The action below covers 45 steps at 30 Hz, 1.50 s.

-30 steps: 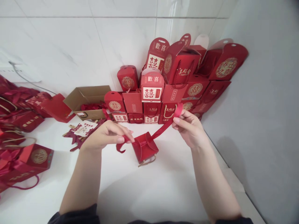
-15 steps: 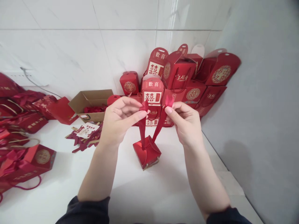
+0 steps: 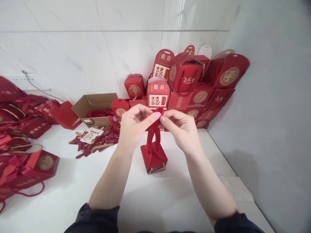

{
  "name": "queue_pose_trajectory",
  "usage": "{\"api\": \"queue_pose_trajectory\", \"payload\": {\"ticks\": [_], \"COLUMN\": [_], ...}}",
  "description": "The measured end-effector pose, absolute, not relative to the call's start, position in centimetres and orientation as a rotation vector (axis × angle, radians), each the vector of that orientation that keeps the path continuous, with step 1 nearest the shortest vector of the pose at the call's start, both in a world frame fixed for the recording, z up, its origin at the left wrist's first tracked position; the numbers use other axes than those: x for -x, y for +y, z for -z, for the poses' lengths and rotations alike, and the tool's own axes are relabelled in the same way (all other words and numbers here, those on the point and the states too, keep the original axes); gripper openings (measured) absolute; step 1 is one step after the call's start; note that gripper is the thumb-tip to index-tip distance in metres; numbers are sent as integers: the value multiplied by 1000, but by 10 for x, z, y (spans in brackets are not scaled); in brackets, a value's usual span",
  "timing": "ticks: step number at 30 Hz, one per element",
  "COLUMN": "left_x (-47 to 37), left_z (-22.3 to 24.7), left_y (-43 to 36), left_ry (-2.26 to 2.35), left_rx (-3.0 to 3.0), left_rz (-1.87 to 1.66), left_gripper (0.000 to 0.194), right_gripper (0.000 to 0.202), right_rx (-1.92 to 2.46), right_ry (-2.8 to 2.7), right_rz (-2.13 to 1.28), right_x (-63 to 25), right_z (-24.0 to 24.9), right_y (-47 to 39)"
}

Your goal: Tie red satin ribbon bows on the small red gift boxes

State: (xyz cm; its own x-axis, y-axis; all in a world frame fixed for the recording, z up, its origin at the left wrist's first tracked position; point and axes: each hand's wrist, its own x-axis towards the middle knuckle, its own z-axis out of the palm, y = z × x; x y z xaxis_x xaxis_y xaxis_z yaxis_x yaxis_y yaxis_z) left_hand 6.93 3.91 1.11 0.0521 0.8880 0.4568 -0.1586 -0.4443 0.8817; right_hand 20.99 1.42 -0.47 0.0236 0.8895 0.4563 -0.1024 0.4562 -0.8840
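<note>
A small red gift box (image 3: 155,159) with folded flaps and a twine handle stands on the white table. From its top a red ribbon (image 3: 154,133) rises in two strands. My left hand (image 3: 138,127) pinches the ribbon between thumb and forefinger. Right beside it, my right hand (image 3: 181,129) pinches the ribbon too, the two thumbs nearly touching. The ribbon ends are bunched between the fingers, and how they cross there cannot be made out.
Red gift boxes (image 3: 186,76) are stacked against the tiled wall. An open cardboard box (image 3: 98,100) holds red ribbon. Dark red cut-outs (image 3: 97,144) lie in front, under a white card (image 3: 91,135). More red boxes with bows (image 3: 18,166) fill the left side.
Both hands have moved together from apart, bringing the two ribbon strands to meet above the box. The box has turned slightly and shifted a little.
</note>
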Motion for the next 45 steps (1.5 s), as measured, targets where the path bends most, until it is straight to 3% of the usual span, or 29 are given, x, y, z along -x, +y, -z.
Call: {"api": "queue_pose_trajectory", "payload": {"ticks": [17,24,34,36,39,41,45], "left_x": [-69,-72,-69,-64,-50,-38,-23], "left_z": [-6,-3,-16,-8,17,39,78], "left_y": [40,41,51,60,78,90,103], "left_ry": [683,708,590,529,400,325,349], "left_rx": [-1389,-1436,-1425,-1430,-1562,-1711,-1940], "left_rz": [-1431,-1475,-1373,-1293,-1000,-678,-271], "left_gripper": [26,11,15,27,69,76,69], "right_gripper": [16,13,17,17,22,26,29], "right_rx": [705,749,763,755,771,786,788], "right_ry": [-1367,-1441,-1524,-1495,-1460,-1456,-1453], "right_rz": [-968,-893,-750,-748,-773,-794,-825], "right_x": [-210,-212,-215,-215,-217,-219,-221], "right_z": [9,9,-8,-11,-14,-14,-9], "right_y": [14,12,17,19,22,23,25]}}
